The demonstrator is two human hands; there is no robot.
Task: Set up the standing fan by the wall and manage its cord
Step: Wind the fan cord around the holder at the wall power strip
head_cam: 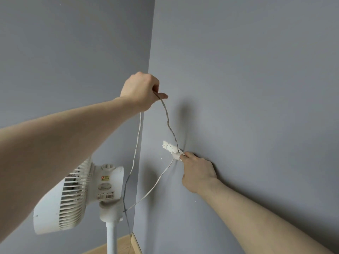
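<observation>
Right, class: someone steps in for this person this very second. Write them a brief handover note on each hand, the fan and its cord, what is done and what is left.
Left hand: raised, pinching the white cord near the wall corner.
Right hand: against the wall, fingers gripping the cord at the white wall fitting.
Standing fan: upright on its pole by the corner, lower left.
Cord: runs from left hand down to the fitting; more lengths hang slack toward the fan.
Done: fan placed by the wall.
Left: secure the cord at the fitting, tidy the slack.
</observation>
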